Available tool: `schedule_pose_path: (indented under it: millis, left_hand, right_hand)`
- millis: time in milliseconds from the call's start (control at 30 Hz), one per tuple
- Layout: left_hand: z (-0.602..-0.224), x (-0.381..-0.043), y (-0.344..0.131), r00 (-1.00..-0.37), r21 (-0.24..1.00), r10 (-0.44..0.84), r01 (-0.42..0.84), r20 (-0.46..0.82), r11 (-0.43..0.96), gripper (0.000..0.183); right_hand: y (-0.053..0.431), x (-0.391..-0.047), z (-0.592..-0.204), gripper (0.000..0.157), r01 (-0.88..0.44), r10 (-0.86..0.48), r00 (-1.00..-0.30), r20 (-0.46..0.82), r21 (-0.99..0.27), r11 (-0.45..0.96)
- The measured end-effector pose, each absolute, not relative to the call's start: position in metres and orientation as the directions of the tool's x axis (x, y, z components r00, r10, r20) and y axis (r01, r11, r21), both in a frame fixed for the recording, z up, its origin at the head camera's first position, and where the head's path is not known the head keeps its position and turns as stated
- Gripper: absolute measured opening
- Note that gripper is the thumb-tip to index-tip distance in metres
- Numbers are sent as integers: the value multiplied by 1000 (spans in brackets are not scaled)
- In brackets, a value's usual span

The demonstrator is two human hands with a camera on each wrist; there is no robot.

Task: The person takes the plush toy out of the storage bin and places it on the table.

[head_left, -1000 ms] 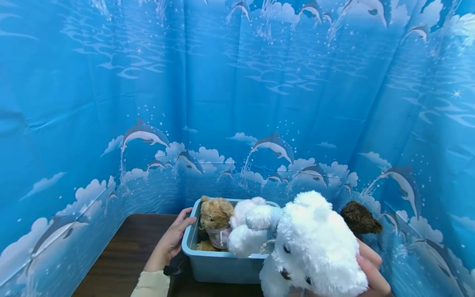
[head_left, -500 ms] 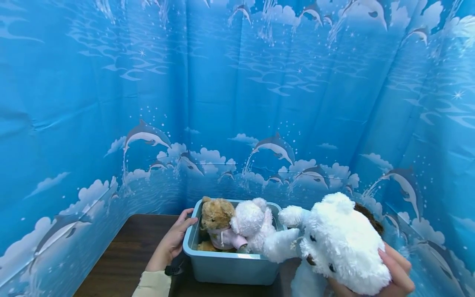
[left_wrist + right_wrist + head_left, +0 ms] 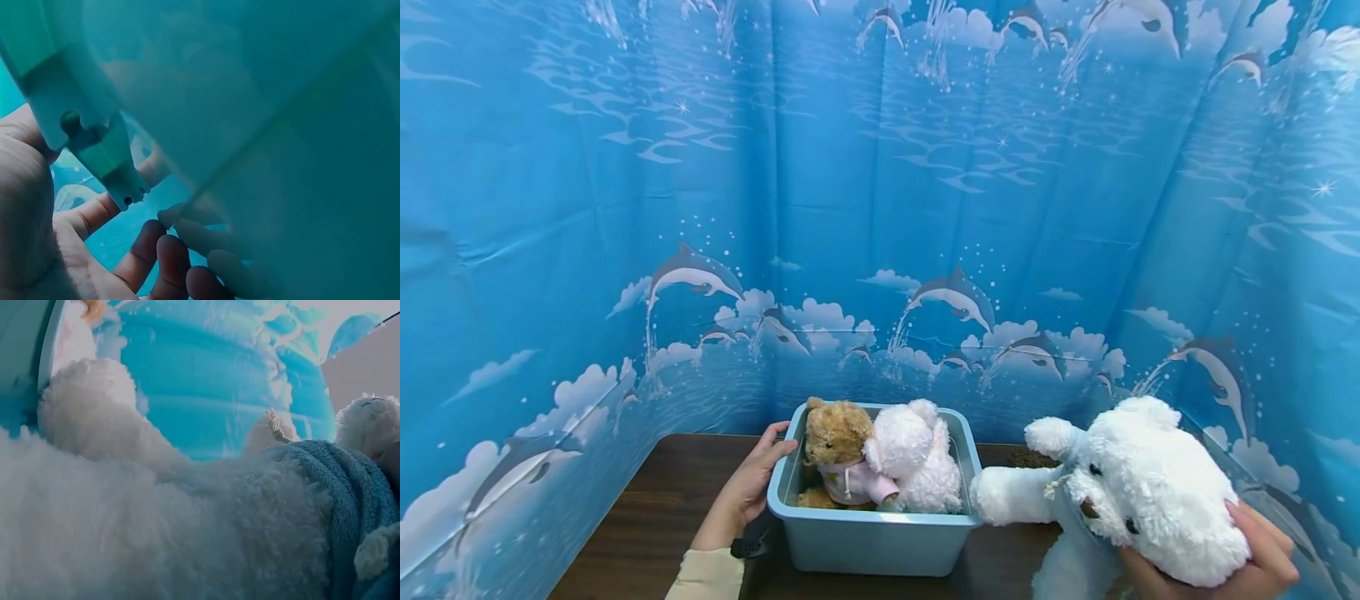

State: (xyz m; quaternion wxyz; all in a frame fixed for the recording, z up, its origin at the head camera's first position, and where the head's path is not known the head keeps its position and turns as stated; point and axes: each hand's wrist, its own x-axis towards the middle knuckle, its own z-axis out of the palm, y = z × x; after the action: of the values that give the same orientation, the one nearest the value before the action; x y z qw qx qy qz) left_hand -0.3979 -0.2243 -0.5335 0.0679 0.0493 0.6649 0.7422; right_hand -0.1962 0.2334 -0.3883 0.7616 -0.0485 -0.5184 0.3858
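Note:
My left hand (image 3: 756, 479) holds the left rim of a light blue plastic bin (image 3: 876, 546). In the left wrist view, the fingertips of my left hand (image 3: 75, 256) touch the bin's wall (image 3: 281, 206), with the thumb up at the rim. My right hand (image 3: 1262, 554) grips a white teddy bear (image 3: 1172, 492) by the head, right of the bin. The bear's leg overlaps the bin's right rim in the head view. Up close, the right wrist view shows the bear's fur (image 3: 156, 525) and blue knitted scarf (image 3: 344, 487); the hand is mostly hidden there.
Inside the bin sit a brown teddy bear (image 3: 838, 433) in a pink top and a pale fluffy plush (image 3: 917, 458). A dark brown furry thing (image 3: 1030, 457) lies behind the white bear on the wooden table (image 3: 655, 517). A blue dolphin curtain (image 3: 880, 208) surrounds the table.
My right hand has carried the white teddy bear rightward from over the bin to beside it, uncovering the pale plush. My left hand has stayed on the rim.

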Motion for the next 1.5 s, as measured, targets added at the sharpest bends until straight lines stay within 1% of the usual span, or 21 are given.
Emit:
schedule_pose_path:
  millis: [33, 167, 267, 300, 367, 533, 700, 733, 800, 833, 900, 967, 1033, 1200, 1333, 1500]
  left_hand:
    - [-533, -398, -224, -986, 994, 167, -34, -16, -104, 57]
    - [-533, -397, -224, -986, 996, 168, -30, -15, -88, 57]
    - [-532, -396, -224, -987, 997, 161, -26, -13, -73, 56]
    - [-532, -396, -224, -987, 998, 161, -22, -11, -67, 56]
    - [-532, -396, -225, -987, 998, 162, -16, -7, -58, 56]
    - [-532, -396, -225, -986, 998, 166, -19, -10, -52, 56]
    - [-532, -396, -226, -986, 998, 165, -23, -14, -55, 54]
    - [-532, -397, -226, -986, 998, 166, -23, -13, -59, 55]
    - [-531, -397, -225, -986, 998, 168, -21, -11, -61, 54]
    - [-531, -398, -225, -986, 998, 168, -20, -9, -62, 54]
    - [-531, -399, -225, -986, 998, 166, -19, -8, -66, 53]
    - [-531, -400, -225, -986, 998, 166, -18, -7, -65, 53]
    - [-532, -401, -225, -986, 998, 169, -18, -7, -64, 53]
    - [-530, -401, -225, -985, 998, 173, -20, -8, -65, 53]
    - [-529, -401, -225, -985, 997, 170, -24, -12, -69, 54]
    - [-530, -401, -226, -984, 997, 177, -29, -17, -69, 54]
  right_hand:
    - [240, -194, -391, 95, -512, 620, 133, 773, -483, 711]
    - [264, -196, -404, 109, -437, 543, 86, 836, -458, 774]
    - [288, -199, -421, 117, -399, 479, 9, 878, -436, 807]
    - [296, -200, -428, 120, -373, 465, -29, 885, -442, 816]
    - [311, -202, -440, 124, -326, 463, -84, 882, -464, 824]
    - [339, -211, -465, 122, -275, 508, -148, 848, -529, 803]
    - [349, -215, -483, 117, -196, 572, -231, 787, -614, 765]
    - [350, -216, -486, 113, -167, 589, -246, 769, -633, 756]
    - [352, -217, -490, 97, -111, 617, -284, 734, -664, 739]
    - [353, -218, -492, 92, -85, 628, -302, 717, -677, 732]
    - [357, -220, -494, 87, -20, 652, -347, 674, -700, 714]
    - [360, -224, -497, 89, 18, 671, -380, 637, -720, 694]
    - [363, -228, -501, 91, 39, 684, -397, 612, -733, 679]
    - [366, -234, -512, 96, 67, 718, -410, 563, -766, 639]
    - [372, -236, -515, 101, 120, 756, -452, 473, -808, 577]
    - [382, -238, -526, 103, 141, 762, -467, 449, -813, 565]
